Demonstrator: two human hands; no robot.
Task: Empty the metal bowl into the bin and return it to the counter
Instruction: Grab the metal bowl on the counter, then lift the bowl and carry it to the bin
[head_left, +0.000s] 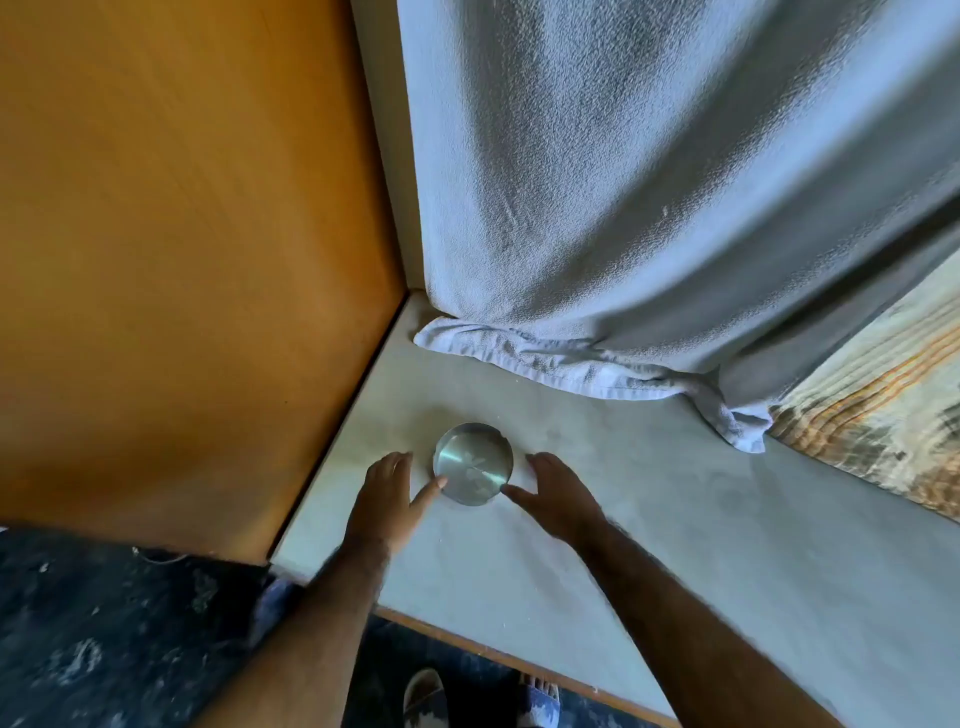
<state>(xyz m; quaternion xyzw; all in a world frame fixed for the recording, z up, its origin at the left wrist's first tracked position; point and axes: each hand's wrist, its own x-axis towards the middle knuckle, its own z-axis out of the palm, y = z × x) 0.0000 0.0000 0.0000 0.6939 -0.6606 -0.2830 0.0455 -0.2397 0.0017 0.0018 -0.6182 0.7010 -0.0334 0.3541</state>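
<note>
Metal bowl (472, 463), small, round and shallow, is sitting on the pale tabletop (649, 519) near the corner where an orange wooden panel (182, 234) is meeting the wall. In the head view, the left hand (387, 501) and right hand (558, 499) are flanking it, fingers spread wide, each thumb tip at or just touching the rim, nothing gripped. Whether the bowl is about to be lifted or is just set back I cannot tell; its brushed steel floor looks bare apart from faint pale marks, and no bin is showing. If lifting, the next move calls for closing both hands on the thin, slick rim. A grey-blue terry towel (623, 208) is hanging behind, its hem bunching on the matte, faintly grainy surface.
</note>
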